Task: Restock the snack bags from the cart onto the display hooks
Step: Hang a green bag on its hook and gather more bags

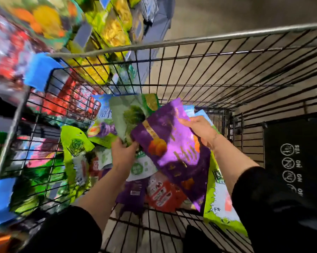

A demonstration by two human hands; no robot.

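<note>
- Reaching into a black wire cart, a person is handling glossy snack bags heaped on its floor.
- The right hand is gripping the upper edge of a flat purple bag, fingers curled over it, lifting it above the heap.
- The left hand is gripping the bottom of a pale green bag, fingers closed round it.
- Lying beneath are a red bag, lime green bags and a blue bag.
- Hanging at the left, blurred, is a display of colourful bags.
</note>
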